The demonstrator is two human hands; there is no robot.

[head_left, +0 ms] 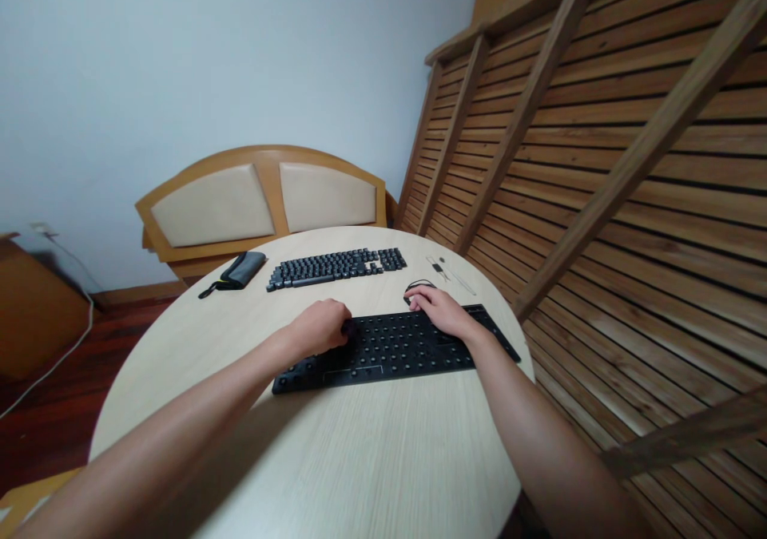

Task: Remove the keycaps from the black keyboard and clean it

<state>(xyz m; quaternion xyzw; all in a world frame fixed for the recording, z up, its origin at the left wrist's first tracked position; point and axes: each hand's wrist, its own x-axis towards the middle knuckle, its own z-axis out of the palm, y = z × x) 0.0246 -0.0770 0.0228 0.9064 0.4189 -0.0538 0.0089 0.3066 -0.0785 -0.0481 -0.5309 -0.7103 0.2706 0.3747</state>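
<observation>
A black keyboard base (395,347) with its keycaps off lies at a slant across the near half of the table, its rows of switch posts bare. Over its left part, my left hand (320,325) is closed, with something small and dark at the fingertips that I cannot make out. My right hand (443,312) rests at the far edge of the base, fingers stretched to the left, beside a coiled black cable (419,285). Behind the base, the loose black keycaps (335,267) are laid out in keyboard order.
A dark zip pouch (243,271) with a strap lies at the far left of the round table (359,459). Small thin wire tools (440,269) lie at the far right. A slatted wooden panel (599,164) leans along the right side, and a headboard (264,196) stands behind.
</observation>
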